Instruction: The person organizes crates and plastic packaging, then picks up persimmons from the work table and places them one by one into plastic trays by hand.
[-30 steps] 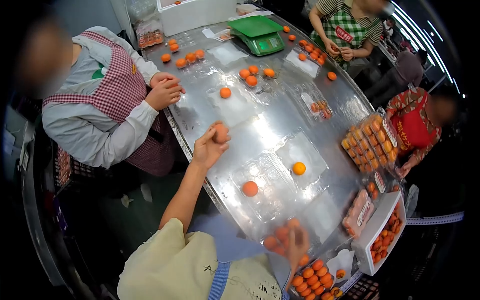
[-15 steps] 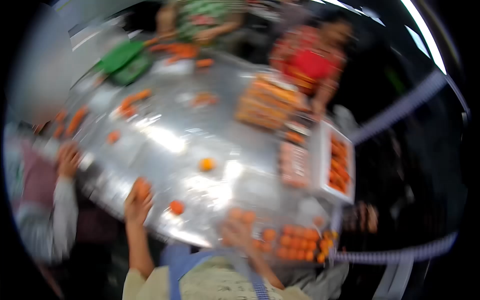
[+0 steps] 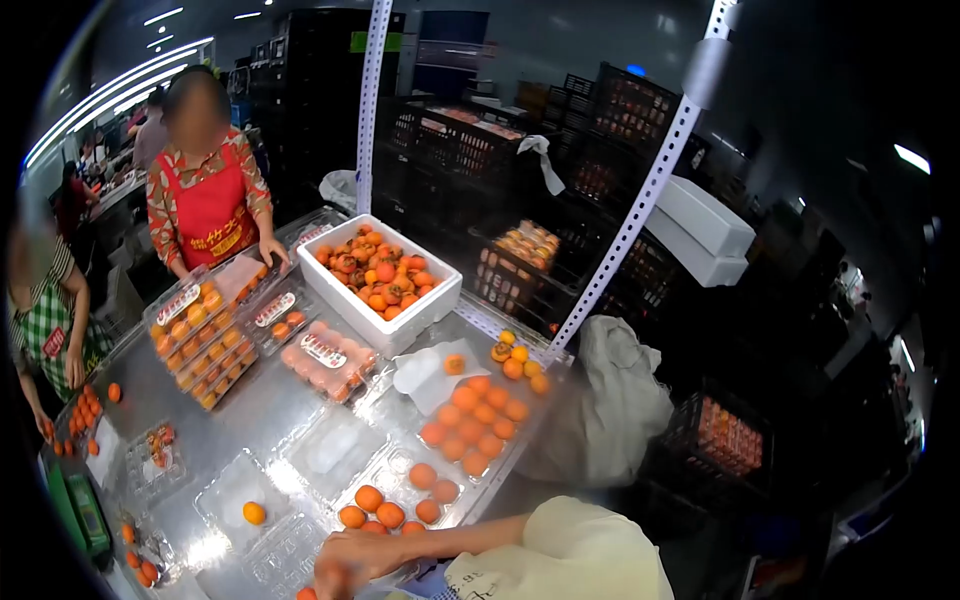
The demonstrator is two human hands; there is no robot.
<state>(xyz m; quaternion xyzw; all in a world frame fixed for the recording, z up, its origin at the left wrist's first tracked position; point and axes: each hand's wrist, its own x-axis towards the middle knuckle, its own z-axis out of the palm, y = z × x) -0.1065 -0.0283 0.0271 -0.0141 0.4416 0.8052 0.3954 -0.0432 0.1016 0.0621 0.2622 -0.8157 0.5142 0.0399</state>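
My right hand (image 3: 365,553) is low in the view, back of the hand up, over the near edge of the table. A blurred patch covers its fingers, so I cannot see what they hold; an orange persimmon (image 3: 306,594) shows just below. Beside the wrist, several persimmons (image 3: 369,498) sit in a clear plastic tray (image 3: 345,478). To the right is a fuller group of persimmons (image 3: 475,424) under clear plastic. An open clear clamshell (image 3: 285,553) lies left of the hand. My left hand is not in view.
A white foam box (image 3: 418,322) of persimmons stands at the table's back, near stacked clamshells (image 3: 203,335) and a pink-wrapped pack (image 3: 328,362). A person in a red apron (image 3: 215,215) stands behind. Perforated metal posts (image 3: 640,205) rise at the table edge; black crates lie beyond.
My view has swung right and up. My left hand, seen earlier with a persimmon, has left the view. My right hand has moved off the filled tray toward the left.
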